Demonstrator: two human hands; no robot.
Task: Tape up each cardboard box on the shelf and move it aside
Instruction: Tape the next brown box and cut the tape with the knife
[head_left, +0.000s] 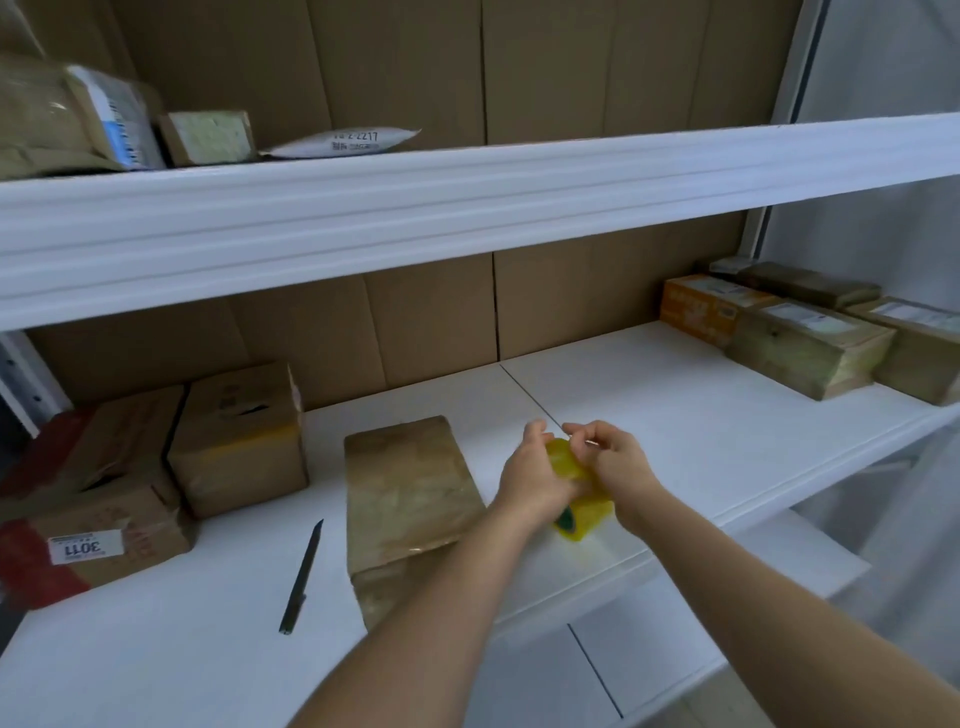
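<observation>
The cardboard box (410, 488) lies near the shelf's (675, 415) front edge, seemingly already taped. Your left hand (530, 467) grips the tape roll (576, 499) while your right hand (618, 457) pinches at its end; left-corner boxes (156, 467) remain.

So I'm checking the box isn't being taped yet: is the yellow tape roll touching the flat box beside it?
Apart. The head view shows white shelf between the tape roll, gripped by both hands, and the flat box.
</observation>
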